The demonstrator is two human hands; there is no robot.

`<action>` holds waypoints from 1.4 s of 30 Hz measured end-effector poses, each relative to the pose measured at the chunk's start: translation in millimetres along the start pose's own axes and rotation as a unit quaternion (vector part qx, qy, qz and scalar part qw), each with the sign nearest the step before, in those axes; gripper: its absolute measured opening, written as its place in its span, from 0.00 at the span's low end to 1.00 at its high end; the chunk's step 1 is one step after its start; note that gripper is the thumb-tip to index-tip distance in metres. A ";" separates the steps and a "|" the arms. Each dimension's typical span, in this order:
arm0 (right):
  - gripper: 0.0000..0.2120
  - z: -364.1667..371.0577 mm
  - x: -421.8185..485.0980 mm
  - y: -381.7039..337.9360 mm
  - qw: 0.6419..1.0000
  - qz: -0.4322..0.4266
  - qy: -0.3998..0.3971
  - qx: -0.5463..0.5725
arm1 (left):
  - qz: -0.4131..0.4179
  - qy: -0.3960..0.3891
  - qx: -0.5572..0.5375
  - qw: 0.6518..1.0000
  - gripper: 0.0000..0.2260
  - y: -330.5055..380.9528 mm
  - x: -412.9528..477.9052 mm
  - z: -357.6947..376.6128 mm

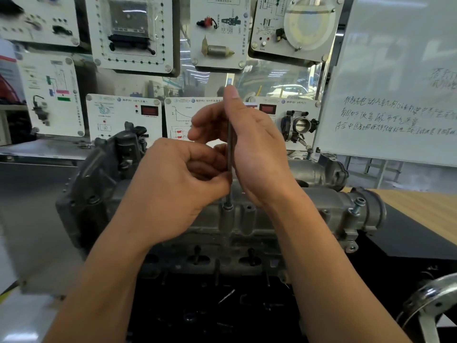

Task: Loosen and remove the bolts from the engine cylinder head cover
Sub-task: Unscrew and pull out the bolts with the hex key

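Left hand [178, 184] pinches, right hand [249, 149] holds, an upright metal shaft [229, 137] on the cylinder head cover [309, 206]; Volkswagen-logo panels [123, 117] and a Chinese-handwritten whiteboard [395, 70] stand beyond.

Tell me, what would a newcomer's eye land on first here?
In the centre of the view, the left hand and right hand both grip a thin grey metal rod. It stands upright with its lower end seated in a boss on the grey cast-metal engine cover below. Behind hang white display panels carrying car parts, and a white board with handwriting stands at the right.
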State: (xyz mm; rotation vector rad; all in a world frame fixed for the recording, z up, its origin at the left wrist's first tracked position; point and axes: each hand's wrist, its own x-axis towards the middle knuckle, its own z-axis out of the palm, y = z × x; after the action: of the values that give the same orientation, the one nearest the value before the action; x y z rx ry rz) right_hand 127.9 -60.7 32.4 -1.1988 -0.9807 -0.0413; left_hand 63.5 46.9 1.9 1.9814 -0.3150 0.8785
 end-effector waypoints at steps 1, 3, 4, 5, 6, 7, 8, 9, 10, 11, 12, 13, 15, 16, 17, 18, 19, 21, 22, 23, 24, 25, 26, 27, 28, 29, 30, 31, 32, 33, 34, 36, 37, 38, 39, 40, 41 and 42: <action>0.25 -0.8 0.6 0.3 1.000 0.002 0.000 0.003 | -0.001 0.001 0.000 1.000 0.04 0.3 -0.1 1.3; 0.26 -2.1 1.5 0.5 1.000 0.012 0.007 0.013 | -0.003 0.000 0.002 1.000 0.04 0.5 -0.6 3.3; 0.27 -2.7 2.1 0.6 1.000 0.019 0.013 0.021 | -0.004 0.000 0.005 1.000 0.05 0.3 -0.7 3.9; 0.29 -3.2 2.5 0.6 0.999 0.028 0.023 0.034 | -0.005 0.002 0.010 1.000 0.06 -0.2 -0.5 4.4; 0.30 -3.4 2.8 0.4 0.997 0.037 0.039 0.049 | -0.007 0.004 0.014 1.000 0.06 -0.5 -0.3 4.7; 0.31 -3.4 2.7 0.0 0.995 0.044 0.059 0.063 | -0.009 0.006 0.016 1.000 0.06 -0.9 -0.1 4.8; 0.32 -3.3 2.4 -0.4 0.993 0.050 0.080 0.073 | -0.011 0.007 0.017 1.000 0.06 -1.4 0.1 4.9; 0.32 -2.7 1.6 -0.7 0.990 0.054 0.100 0.082 | -0.012 0.008 0.020 1.000 0.06 -1.4 0.0 5.3; 0.31 -2.2 0.6 -0.7 0.987 0.057 0.116 0.091 | -0.013 0.007 0.026 1.000 0.06 -1.2 -0.3 5.6; 0.30 -1.8 -0.3 -0.8 0.985 0.059 0.129 0.099 | -0.014 0.006 0.034 0.999 0.06 -1.0 -0.7 6.3; 0.29 -1.5 -1.2 -0.4 0.983 0.061 0.138 0.105 | -0.015 0.004 0.040 0.999 0.06 -1.0 -1.1 6.9; 0.27 -1.8 -1.9 -0.6 0.982 0.064 0.142 0.106 | -0.017 0.002 0.046 0.999 0.06 -1.2 -1.3 7.3; 0.25 -3.2 -3.4 -1.6 0.982 0.078 0.134 0.110 | -0.022 0.000 0.052 0.998 0.06 -2.0 -1.5 7.2; 0.24 -5.0 -3.8 -2.7 0.981 0.087 0.124 0.118 | -0.021 -0.001 0.054 0.998 0.07 -2.4 -1.6 6.9; 0.23 -7.2 -4.1 -4.0 0.981 0.095 0.112 0.128 | -0.019 -0.004 0.055 0.998 0.07 -2.7 -1.8 6.7; 0.22 -9.7 -4.3 -5.8 0.980 0.104 0.100 0.138 | -0.018 -0.008 0.054 0.998 0.07 -2.7 -2.2 6.8; 0.21 -11.8 -4.4 -7.6 0.978 0.114 0.090 0.148 | -0.019 -0.014 0.049 0.999 0.06 -3.0 -2.4 6.8; 0.21 -14.9 -4.0 -9.8 0.975 0.133 0.072 0.164 | -0.021 -0.033 0.039 0.998 0.04 -4.5 -2.7 6.2; 0.21 -15.9 -3.6 -10.3 0.973 0.141 0.067 0.168 | -0.020 -0.049 0.038 0.998 0.02 -5.7 -2.6 5.5; 0.21 -16.8 -3.0 -10.5 0.972 0.147 0.063 0.171 | -0.019 -0.065 0.036 0.997 0.02 -7.1 -2.3 4.9; 0.21 -17.5 -2.4 -10.7 0.970 0.154 0.059 0.178 | -0.016 -0.076 0.032 0.996 0.03 -8.5 -2.2 4.7; 0.21 -18.4 -1.5 -11.1 0.967 0.160 0.052 0.189 | -0.013 -0.080 0.024 0.996 0.04 -9.8 -1.7 4.4; 0.20 -18.7 -0.7 -11.9 0.964 0.168 0.042 0.201 | -0.013 -0.080 0.014 0.997 0.06 -11.0 -1.4 4.3; 0.19 -19.4 0.2 -12.6 0.961 0.176 0.032 0.209 | -0.014 -0.079 0.005 0.997 0.07 -11.9 -1.1 4.4; 0.19 -20.3 1.1 -13.0 0.960 0.183 0.022 0.212 | -0.014 -0.078 -0.001 0.997 0.07 -12.8 -1.0 4.8; 0.20 -21.0 2.0 -13.1 0.960 0.186 0.014 0.209 | -0.012 -0.078 -0.004 0.997 0.08 -13.8 -1.0 5.4; 0.20 -21.5 2.7 -12.9 0.961 0.186 0.011 0.203 | -0.009 -0.079 -0.006 0.997 0.08 -14.6 -0.9 6.1; 0.21 -21.2 3.2 -12.3 0.963 0.185 0.014 0.195 | -0.006 -0.079 -0.006 0.997 0.08 -15.2 -0.9 6.8; 0.21 -20.1 3.7 -11.3 0.965 0.184 0.021 0.187 | -0.004 -0.078 -0.005 0.997 0.08 -15.4 -1.3 7.1; 0.21 -18.7 3.9 -10.3 0.966 0.184 0.032 0.181 | -0.003 -0.075 -0.005 0.997 0.08 -15.4 -1.8 7.3; 0.20 -17.0 3.8 -9.8 0.968 0.181 0.045 0.168 | -0.003 -0.073 -0.005 0.997 0.08 -15.2 -2.4 7.6; 0.16 -16.4 3.1 -7.9 0.980 0.150 0.077 0.102 | -0.006 -0.065 -0.005 0.998 0.07 -14.9 -3.1 8.3; 0.14 -17.8 2.8 -7.6 0.987 0.123 0.090 0.060 | -0.008 -0.061 -0.006 0.998 0.06 -14.7 -3.4 8.9; 0.12 -19.7 2.5 -8.0 0.991 0.090 0.097 0.026 | -0.011 -0.056 -0.008 0.998 0.06 -14.6 -3.7 9.6; 0.10 -21.6 2.3 -9.1 0.994 0.056 0.096 0.000 | -0.014 -0.051 -0.012 0.999 0.06 -14.6 -3.7 10.1; 0.07 -23.2 2.2 -10.9 0.995 0.026 0.090 -0.018 | -0.017 -0.046 -0.016 0.999 0.06 -14.6 -3.8 10.7; 0.06 -24.3 1.6 -12.6 0.997 0.001 0.077 -0.027 | -0.019 -0.042 -0.019 0.999 0.05 -14.8 -3.7 11.3; 0.05 -24.8 0.6 -14.5 0.998 -0.014 0.057 -0.025 | -0.020 -0.038 -0.020 0.999 0.05 -15.2 -3.5 12.1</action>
State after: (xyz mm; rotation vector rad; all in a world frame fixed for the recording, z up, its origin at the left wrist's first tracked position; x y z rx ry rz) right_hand 136.2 -86.0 43.2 -1.2146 -0.9002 -0.1554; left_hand 74.6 44.9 -14.2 1.9794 -0.3327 0.7674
